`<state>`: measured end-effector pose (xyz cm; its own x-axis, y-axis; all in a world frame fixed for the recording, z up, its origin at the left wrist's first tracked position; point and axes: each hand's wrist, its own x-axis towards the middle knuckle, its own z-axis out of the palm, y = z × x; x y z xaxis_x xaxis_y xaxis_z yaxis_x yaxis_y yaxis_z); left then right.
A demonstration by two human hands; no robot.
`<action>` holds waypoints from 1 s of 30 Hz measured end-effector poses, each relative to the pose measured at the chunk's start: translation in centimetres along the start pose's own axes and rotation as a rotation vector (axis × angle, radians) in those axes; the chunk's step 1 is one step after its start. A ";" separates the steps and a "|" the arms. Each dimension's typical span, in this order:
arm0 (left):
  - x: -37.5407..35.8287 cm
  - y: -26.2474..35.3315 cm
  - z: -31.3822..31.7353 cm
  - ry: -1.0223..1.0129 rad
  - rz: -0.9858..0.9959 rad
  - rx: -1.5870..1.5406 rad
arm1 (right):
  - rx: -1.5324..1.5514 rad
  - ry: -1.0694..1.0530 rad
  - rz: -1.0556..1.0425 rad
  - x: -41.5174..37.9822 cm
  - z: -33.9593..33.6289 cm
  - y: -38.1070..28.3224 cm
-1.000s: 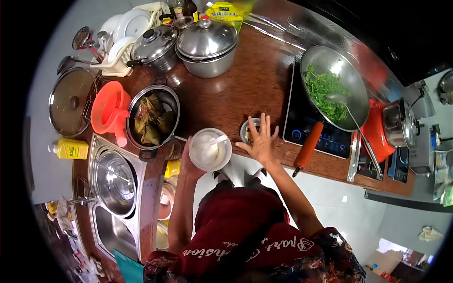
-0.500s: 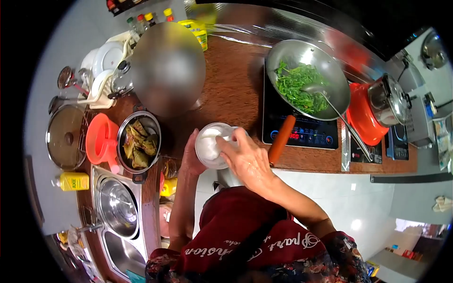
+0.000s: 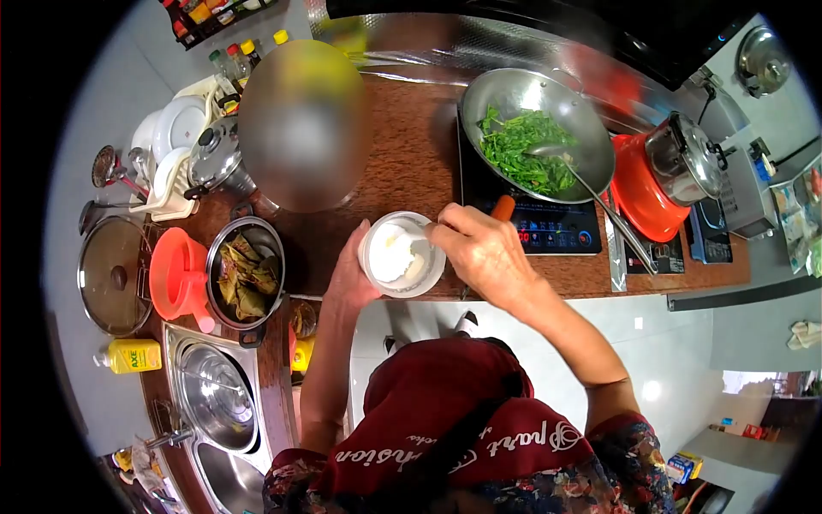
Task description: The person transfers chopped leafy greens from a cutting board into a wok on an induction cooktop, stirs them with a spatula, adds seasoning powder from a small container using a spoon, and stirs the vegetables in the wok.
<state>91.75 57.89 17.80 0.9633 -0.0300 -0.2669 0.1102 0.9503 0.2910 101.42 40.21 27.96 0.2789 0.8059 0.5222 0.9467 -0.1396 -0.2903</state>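
My left hand (image 3: 353, 267) is wrapped round the side of a round, whitish plastic tub (image 3: 425, 281), tilted so that its mouth faces me. Inside lies white powder or fine grains (image 3: 392, 255). At the tub's right rim, my right hand (image 3: 484, 253) has its fingers pinched on what looks like a small pale spoon (image 3: 419, 247), its end in the tub. Beyond that hand, a wok (image 3: 595, 128) holds chopped green leafy vegetables (image 3: 527, 150), with a long-handled metal ladle (image 3: 591, 190) resting in it. The wok's orange-brown handle (image 3: 503, 207) is partly behind my right hand.
Under the wok is an induction cooker (image 3: 556, 238). A pressure cooker (image 3: 676, 158) stands in a red-orange basin (image 3: 638, 201) to the right. To the left are a pot of leaf-wrapped parcels (image 3: 248, 274), a pink strainer-like vessel (image 3: 177, 274), a sink (image 3: 227, 467) and a dish rack (image 3: 175, 193).
My right hand has drawn back from inside the tub to its right rim, with the pale utensil now visible. The tub has shifted slightly right, and the view has moved a little.
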 end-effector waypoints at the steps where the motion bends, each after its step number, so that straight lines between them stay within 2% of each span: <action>1: 0.0 0.2 0.3 0.005 -0.014 0.005 | 0.001 -0.020 -0.064 0.1 -0.4 0.5; 9: 0.5 0.8 1.0 0.063 -0.062 0.161 | -0.009 -0.072 -0.313 0.5 -1.4 2.2; 21: 1.6 0.1 1.4 0.025 -0.093 0.190 | 0.109 -0.122 -0.323 -1.3 -2.0 4.0; 30: 2.7 -0.3 2.4 0.124 -0.082 0.298 | 0.128 -0.232 -0.283 -1.8 -1.9 4.9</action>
<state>94.89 56.78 19.17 0.9131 -0.0473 -0.4050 0.2705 0.8134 0.5149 105.89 36.91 27.12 -0.0478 0.9130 0.4051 0.9491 0.1680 -0.2666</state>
